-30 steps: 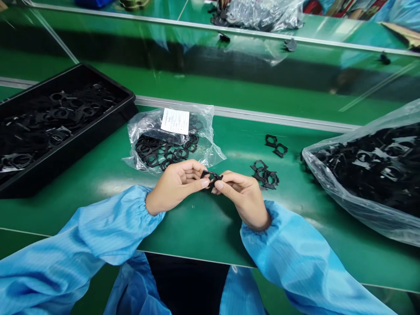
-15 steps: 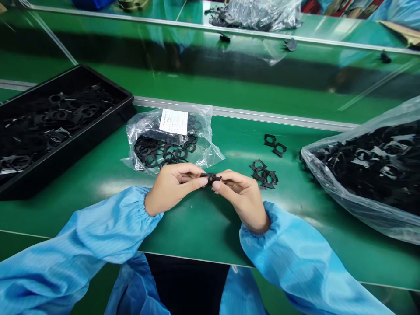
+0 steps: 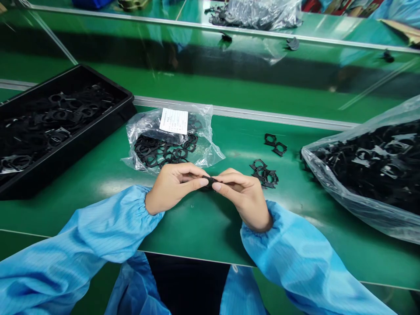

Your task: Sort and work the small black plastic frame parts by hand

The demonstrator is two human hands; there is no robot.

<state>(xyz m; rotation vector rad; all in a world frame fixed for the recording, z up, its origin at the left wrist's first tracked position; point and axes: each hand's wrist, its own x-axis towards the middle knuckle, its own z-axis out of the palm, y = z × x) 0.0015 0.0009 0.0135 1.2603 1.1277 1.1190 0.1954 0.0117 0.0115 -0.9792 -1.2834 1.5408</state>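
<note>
A small black plastic part (image 3: 209,182) is pinched between my two hands above the green table, partly covered by my fingertips. My left hand (image 3: 175,186) grips its left end between thumb and fingers. Its right end is in the thumb-and-finger pinch of my right hand (image 3: 241,192). To the right of my right hand lies a cluster of black ring-shaped frames (image 3: 265,175), and two more black frames (image 3: 275,144) lie behind it. Just beyond my left hand, a clear plastic bag (image 3: 210,151) with a white label (image 3: 173,120) holds several black rings.
A black bin (image 3: 108,116) full of black frames stands at the left. On the right, a large clear bag (image 3: 323,186) bulges with similar parts. A metal-edged green ledge (image 3: 197,89) runs behind the table, with another plastic bag (image 3: 262,15) on top.
Both hands stay in nearly the same place. The black part has turned slightly between my fingers, and my right thumb and fingers have shifted on it.
</note>
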